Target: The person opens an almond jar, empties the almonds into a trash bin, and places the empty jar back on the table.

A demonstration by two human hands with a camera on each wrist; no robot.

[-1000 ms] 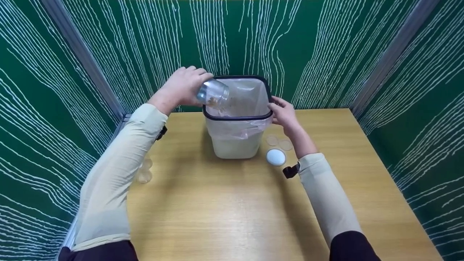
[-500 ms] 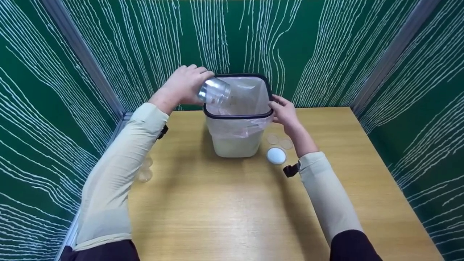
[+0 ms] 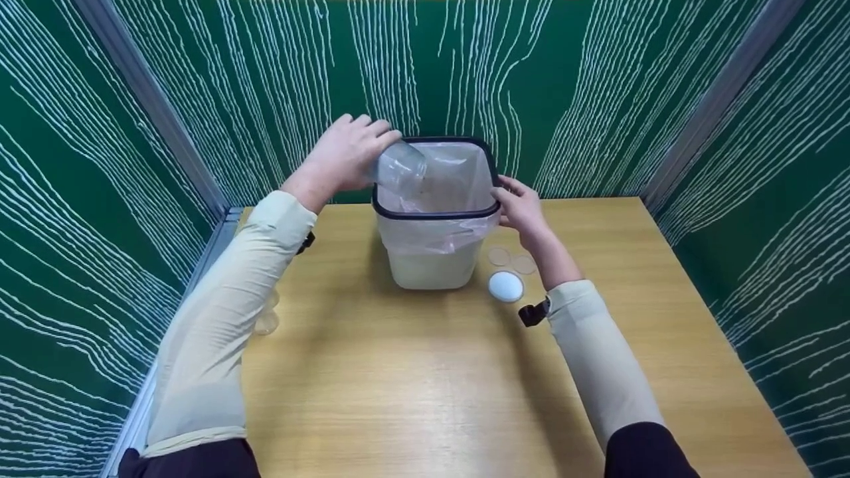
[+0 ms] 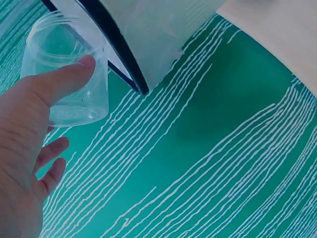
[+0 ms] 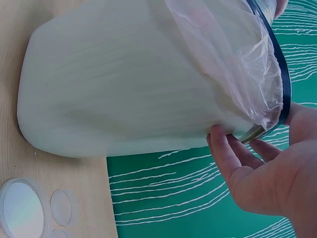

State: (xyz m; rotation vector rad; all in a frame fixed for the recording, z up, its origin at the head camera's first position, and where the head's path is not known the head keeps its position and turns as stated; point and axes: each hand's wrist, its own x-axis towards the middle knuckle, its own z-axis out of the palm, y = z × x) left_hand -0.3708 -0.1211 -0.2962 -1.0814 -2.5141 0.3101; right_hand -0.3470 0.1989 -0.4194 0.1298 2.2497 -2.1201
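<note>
My left hand [image 3: 348, 153] grips a clear plastic jar [image 3: 402, 169] that is tilted, its mouth over the inside of the bin. In the left wrist view the thumb lies along the side of the jar [image 4: 89, 99], whose inside looks nearly bare. The pale bin [image 3: 431, 269] stands upright, with a black rim and a thin pinkish liner [image 5: 237, 74] folded over its edge. My right hand [image 3: 521, 206] holds the bin's right rim; in the right wrist view its fingers [image 5: 225, 151] rest against the outer wall.
A white round lid [image 3: 506, 287] lies right of the bin, beside two small clear discs [image 3: 523, 265]. Clear round pieces [image 3: 266, 323] lie near the left forearm. Green walls with white lines [image 3: 425, 66] rise behind the wooden table [image 3: 425, 385].
The left hand has moved slightly up and right, carrying the jar farther over the bin. Brown bits seen in the jar earlier have left it. The right hand stays at the rim.
</note>
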